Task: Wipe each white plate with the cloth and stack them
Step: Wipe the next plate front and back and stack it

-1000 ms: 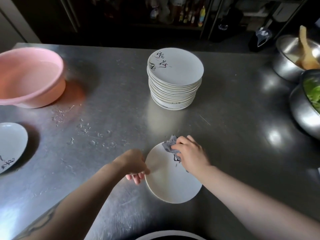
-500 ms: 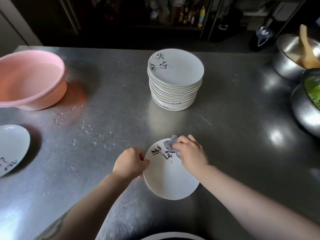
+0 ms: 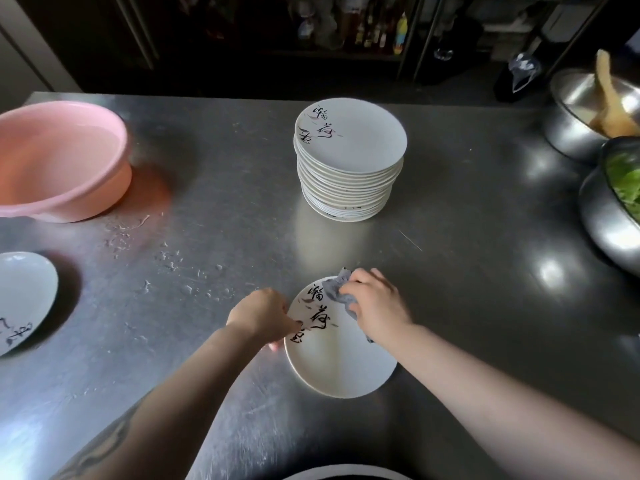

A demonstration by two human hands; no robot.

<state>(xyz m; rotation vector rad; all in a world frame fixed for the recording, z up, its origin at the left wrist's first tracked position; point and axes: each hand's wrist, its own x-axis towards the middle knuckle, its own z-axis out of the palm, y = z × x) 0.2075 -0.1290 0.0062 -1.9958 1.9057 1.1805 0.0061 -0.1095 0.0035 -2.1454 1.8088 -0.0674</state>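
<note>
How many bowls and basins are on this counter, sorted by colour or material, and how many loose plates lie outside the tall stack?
Pink plastic basin: 1
Steel bowls: 2, one with a wooden paddle, one with greens
Loose plates clearly seen: 2, one being wiped, one at the left edge
Total: 5

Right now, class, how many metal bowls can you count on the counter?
2, both at the right edge: one metal bowl at the back holding a wooden utensil, and a nearer bowl of greens, cut off by the frame. More may lie out of view.

White plate (image 3: 341, 365) with black calligraphy, grey cloth (image 3: 341, 292), pink basin (image 3: 59, 161).
</note>
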